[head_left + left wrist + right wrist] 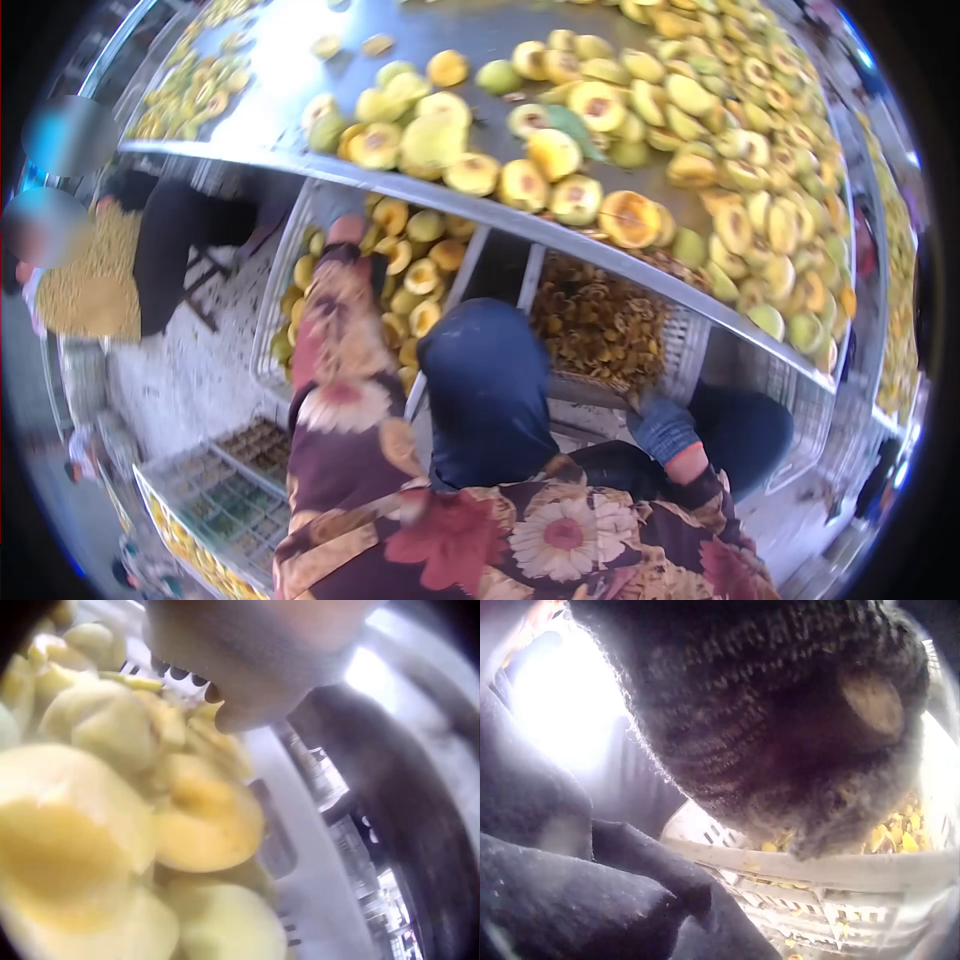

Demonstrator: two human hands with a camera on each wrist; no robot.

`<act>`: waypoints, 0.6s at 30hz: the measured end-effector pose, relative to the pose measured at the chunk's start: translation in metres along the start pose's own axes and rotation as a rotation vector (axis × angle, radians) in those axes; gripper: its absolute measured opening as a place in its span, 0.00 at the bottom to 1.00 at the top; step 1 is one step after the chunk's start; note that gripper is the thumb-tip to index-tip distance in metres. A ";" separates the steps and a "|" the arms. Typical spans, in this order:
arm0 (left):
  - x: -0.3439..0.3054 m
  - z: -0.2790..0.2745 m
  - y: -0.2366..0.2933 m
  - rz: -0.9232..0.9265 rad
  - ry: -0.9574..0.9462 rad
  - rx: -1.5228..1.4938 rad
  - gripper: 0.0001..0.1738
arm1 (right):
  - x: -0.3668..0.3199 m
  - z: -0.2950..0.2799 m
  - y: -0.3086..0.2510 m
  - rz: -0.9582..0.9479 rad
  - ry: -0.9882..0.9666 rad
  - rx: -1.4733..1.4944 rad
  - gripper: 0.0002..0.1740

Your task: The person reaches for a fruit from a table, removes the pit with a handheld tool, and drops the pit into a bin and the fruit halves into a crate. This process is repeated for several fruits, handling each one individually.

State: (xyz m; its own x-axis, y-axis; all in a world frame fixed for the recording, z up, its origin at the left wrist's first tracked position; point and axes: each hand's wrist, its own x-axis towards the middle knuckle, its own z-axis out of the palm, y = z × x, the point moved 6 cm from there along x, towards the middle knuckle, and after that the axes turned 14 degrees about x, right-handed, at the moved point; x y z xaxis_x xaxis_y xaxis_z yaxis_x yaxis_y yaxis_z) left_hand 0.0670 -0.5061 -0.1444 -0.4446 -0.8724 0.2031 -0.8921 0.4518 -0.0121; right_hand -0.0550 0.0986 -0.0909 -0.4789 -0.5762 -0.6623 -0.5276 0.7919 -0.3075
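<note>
In the head view my left hand [338, 203], in a greyish glove, reaches over the far end of a white crate [268, 345] of halved peaches [420, 275] under the metal table's edge. Seen from the left wrist, the left hand [247, 664] is blurred above peach halves [206, 814], nothing visible in its grip. My right hand [662, 425], in a blue-grey knit glove, is low beside a crate of brown scraps [600, 315]. The right wrist view shows this glove [757, 727] curled round what looks like a wooden handle [874, 705]; the rest of it is hidden.
A metal table [300, 165] holds many peach halves [600, 105], heaped toward the right. My knee [485, 390] stands between the two crates. Stacked divided trays [215, 480] are at lower left. Another person [90, 270] sits at far left.
</note>
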 end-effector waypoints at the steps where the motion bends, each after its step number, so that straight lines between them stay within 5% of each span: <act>1: -0.015 -0.028 -0.010 -0.377 -0.065 -0.080 0.18 | -0.002 -0.003 -0.001 -0.002 -0.024 -0.004 0.23; 2: -0.035 -0.079 0.001 -0.310 0.009 -0.262 0.20 | -0.004 -0.002 0.000 -0.058 0.030 -0.035 0.25; 4: -0.029 -0.035 -0.059 -0.384 0.106 -0.596 0.18 | -0.003 0.002 0.007 -0.026 0.096 -0.009 0.25; 7: -0.072 -0.158 -0.023 -0.216 0.407 -0.492 0.15 | -0.017 -0.031 -0.015 -0.014 0.267 0.082 0.21; 10: -0.095 -0.244 0.061 0.006 0.366 -0.616 0.14 | -0.031 -0.060 -0.027 -0.112 0.466 0.130 0.19; 11: -0.098 -0.269 0.096 0.216 0.316 -0.481 0.15 | -0.032 -0.060 -0.026 -0.157 0.474 0.160 0.18; 14: -0.094 -0.274 0.185 0.455 -0.014 -0.673 0.17 | -0.041 -0.063 -0.026 -0.245 0.458 0.267 0.15; 16: -0.093 -0.276 0.241 0.404 -0.416 -0.724 0.18 | -0.052 -0.063 -0.022 -0.364 0.567 0.271 0.15; 18: -0.054 -0.234 0.283 0.529 -0.256 -0.416 0.20 | -0.059 -0.060 -0.015 -0.403 0.599 0.269 0.15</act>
State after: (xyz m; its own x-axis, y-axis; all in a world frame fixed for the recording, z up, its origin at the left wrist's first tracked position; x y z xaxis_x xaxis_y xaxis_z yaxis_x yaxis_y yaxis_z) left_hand -0.1427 -0.2872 0.0707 -0.8591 -0.5105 0.0365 -0.4698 0.8150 0.3393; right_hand -0.0608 0.1090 -0.0060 -0.6243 -0.7811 -0.0039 -0.5903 0.4751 -0.6526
